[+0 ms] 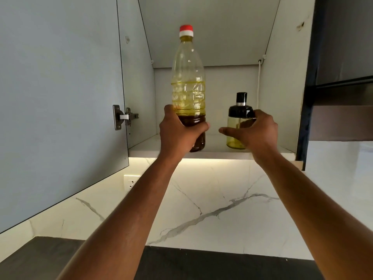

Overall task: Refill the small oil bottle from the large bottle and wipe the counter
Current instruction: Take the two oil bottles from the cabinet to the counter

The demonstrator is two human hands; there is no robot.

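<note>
A tall clear plastic bottle (188, 81) with a red cap stands at the front of an open wall cabinet's shelf (214, 152); dark oil fills only its lower part. My left hand (178, 131) grips it around the base. To its right stands a small yellowish glass oil bottle (235, 136) with a black pump top. My right hand (253, 130) is wrapped around this small bottle, thumb stretched out in front and fingers curled behind the black collar.
The cabinet door (60, 98) hangs open at the left on a metal hinge (123, 119). A white marble backsplash (212, 199) with a wall socket (131, 183) lies below the lit shelf. A dark counter (40, 259) runs along the bottom. A dark hood (343, 77) sits at right.
</note>
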